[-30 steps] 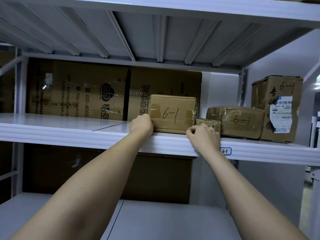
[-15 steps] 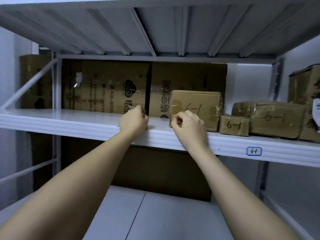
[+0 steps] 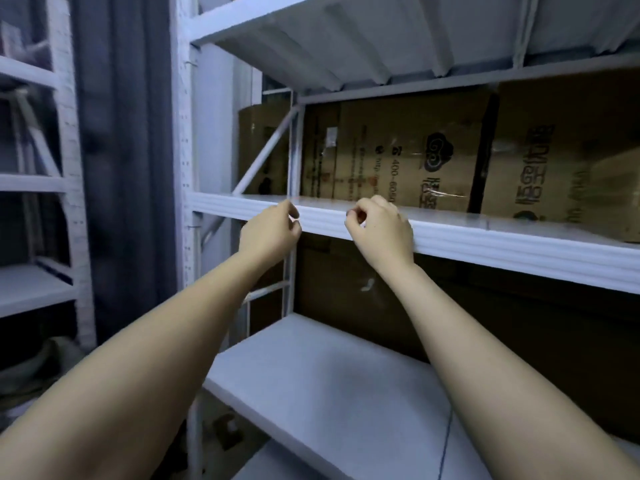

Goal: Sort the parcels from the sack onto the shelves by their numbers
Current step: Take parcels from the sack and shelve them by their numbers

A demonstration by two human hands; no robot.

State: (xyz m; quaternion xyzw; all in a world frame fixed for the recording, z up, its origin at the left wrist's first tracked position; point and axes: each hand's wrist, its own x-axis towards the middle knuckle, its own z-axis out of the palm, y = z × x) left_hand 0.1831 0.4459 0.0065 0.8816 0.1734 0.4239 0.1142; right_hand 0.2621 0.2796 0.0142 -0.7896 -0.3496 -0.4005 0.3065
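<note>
Both of your hands are empty: the left hand [image 3: 268,232] hangs in front of the lip of the middle shelf [image 3: 485,242] with its fingers loosely curled around nothing, and the right hand [image 3: 379,228] does the same just to its right, thumb and forefinger nearly meeting but with nothing between them. Neither hand clearly touches the shelf; they sit in front of its front edge, and the blur makes contact hard to judge. No parcel is in either hand, and no small numbered parcel shows anywhere in this view, nor does any shelf number tag. Behind your hands, at the back of the middle shelf, stands a large printed carton [image 3: 408,154], upright, with a second printed carton [image 3: 568,171] beside it on the right; these look like stored stock rather than parcels you are sorting. Below, the lower shelf [image 3: 329,386] shows a bare white board, with dark cardboard behind it. To the left stand the perforated upright post [image 3: 181,133], a dark curtain [image 3: 124,168] and another white rack [image 3: 38,181]. A dim, greyish heap [image 3: 31,372] at the lower left may be the sack, but I cannot be sure. Judged from this, you are between parcels: nothing is in hand, so the next step is likely to fetch another and read its number. How many remain cannot be told from here.
</note>
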